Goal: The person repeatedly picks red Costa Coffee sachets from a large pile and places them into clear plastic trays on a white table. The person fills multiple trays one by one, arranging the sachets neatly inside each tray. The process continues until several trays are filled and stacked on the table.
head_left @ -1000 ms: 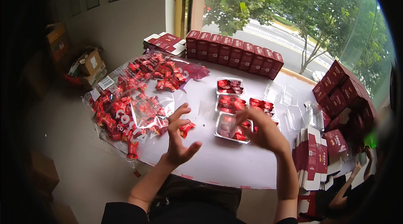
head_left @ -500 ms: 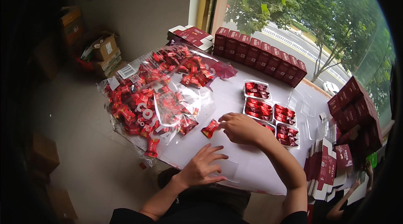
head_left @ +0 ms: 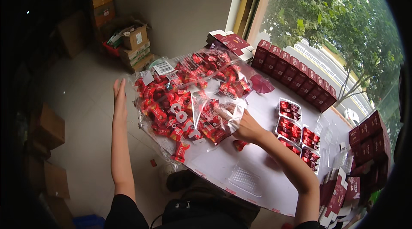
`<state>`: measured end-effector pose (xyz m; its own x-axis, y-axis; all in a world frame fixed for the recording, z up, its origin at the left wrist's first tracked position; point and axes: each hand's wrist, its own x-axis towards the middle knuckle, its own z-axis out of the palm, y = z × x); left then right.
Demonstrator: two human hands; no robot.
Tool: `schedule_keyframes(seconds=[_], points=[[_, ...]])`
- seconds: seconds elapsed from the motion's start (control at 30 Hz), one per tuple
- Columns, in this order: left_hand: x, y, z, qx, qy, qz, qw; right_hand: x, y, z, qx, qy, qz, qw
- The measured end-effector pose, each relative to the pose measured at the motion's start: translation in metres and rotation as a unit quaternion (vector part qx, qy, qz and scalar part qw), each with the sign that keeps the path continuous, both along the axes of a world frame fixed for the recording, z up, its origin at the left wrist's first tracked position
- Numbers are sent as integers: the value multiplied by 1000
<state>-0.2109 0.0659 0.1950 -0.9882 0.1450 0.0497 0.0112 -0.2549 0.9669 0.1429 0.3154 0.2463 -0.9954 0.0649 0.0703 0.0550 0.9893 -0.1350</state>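
Observation:
A large clear plastic bag [head_left: 165, 68] full of red-wrapped candies [head_left: 156, 111] spreads over the left half of the table. Beside its left edge my left hand [head_left: 120, 93] is raised, seen edge-on, with fingers stretched out and nothing in them. At the bag's right end, my right hand [head_left: 246, 126] reaches in among the candies; film covers its fingers, so their grip is unclear. One loose wrapped candy [head_left: 240, 145] lies on the table just below that wrist. Near the front edge rests a clear plastic tray [head_left: 245, 180].
Several filled candy trays [head_left: 290, 129] stand right of centre, with clear plastic trays [head_left: 328, 132] beyond. A row of maroon boxes [head_left: 296, 72] lines the window side. More boxes [head_left: 371, 136] and flattened cartons [head_left: 334, 196] crowd the right end. Cardboard boxes [head_left: 135, 42] stand on the floor.
My left hand has gone from the front of the table to the bag's left side. My right hand has moved from the loose candy into the bag's right end. The whole view has shifted.

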Motion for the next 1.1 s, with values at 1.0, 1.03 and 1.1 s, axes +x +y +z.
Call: schedule_keyframes(seconds=[1.0, 1.03, 1.1], points=[[14, 11, 13, 142, -100, -94, 980, 10, 38, -7, 97, 160, 37, 982], [23, 6, 11, 138, -72, -58, 986, 20, 42, -5, 103, 164, 13, 981], [79, -7, 16, 108, 164, 51, 979, 38, 48, -3, 73, 171, -34, 982]])
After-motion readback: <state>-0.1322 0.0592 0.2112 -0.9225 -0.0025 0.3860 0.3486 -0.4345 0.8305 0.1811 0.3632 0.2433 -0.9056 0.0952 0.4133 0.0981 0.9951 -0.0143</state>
